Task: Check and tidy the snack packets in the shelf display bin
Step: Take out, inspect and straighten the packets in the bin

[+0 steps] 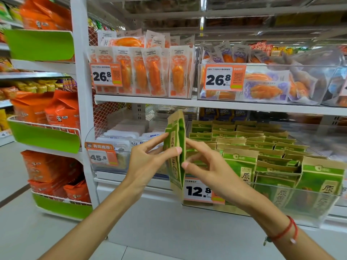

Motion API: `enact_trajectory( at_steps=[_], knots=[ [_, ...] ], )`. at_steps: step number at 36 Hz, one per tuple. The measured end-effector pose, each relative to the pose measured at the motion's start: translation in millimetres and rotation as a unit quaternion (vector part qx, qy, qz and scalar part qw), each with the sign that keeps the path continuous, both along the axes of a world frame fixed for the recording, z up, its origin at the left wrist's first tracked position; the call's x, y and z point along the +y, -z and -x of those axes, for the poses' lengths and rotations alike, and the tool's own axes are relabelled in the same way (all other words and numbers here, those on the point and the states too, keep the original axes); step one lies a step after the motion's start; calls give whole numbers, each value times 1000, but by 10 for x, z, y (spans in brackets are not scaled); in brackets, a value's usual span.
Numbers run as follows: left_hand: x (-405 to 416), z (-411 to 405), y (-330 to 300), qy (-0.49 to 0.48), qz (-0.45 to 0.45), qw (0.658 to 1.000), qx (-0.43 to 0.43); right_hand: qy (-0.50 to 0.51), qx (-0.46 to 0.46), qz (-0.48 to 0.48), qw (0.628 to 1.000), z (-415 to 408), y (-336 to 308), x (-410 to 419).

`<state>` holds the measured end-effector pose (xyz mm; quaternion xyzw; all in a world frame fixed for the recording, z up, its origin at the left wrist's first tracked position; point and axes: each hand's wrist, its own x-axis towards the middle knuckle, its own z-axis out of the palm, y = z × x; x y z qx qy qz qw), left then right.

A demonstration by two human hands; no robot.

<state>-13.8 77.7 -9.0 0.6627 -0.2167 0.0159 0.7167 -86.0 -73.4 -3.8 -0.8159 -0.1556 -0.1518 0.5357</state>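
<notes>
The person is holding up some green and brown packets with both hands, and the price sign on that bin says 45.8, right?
Not quite. The head view shows both hands, left hand and right hand, holding the green and brown packets, but that bin's price sign says 12.8.

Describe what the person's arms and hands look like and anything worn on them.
Both forearms are bare, with no sleeves or gloves in view. The left hand wears nothing visible: no ring, watch or band. By the right hand, the wrist carries a thin red cord bracelet with a small pale bead and a small dark charm hanging from it.
</notes>
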Motion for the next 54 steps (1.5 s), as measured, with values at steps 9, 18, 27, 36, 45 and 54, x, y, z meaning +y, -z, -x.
enact_trajectory(
  at_steps=[9,18,27,36,45,54],
  knots=[
    [-54,22,-7,-45,42,998,15,34,-50,18,998,40,-25,43],
    [-75,33,20,-78,66,995,-7,124,-116,70,983,33,26,88],
    [-61,67,-55,-56,97,994,-8,177,-124,-32,976,38,-63,-13],
    [-29,47,-104,-18,93,995,25,211,-81,15,974,24,-80,-77],
    [-129,223,-174,-91,109,983,-113,247,-113,184,945,-20,4,61],
    [-112,284,-263,-48,119,974,-185,87,-82,-9,993,56,-78,-6]
  ],
)
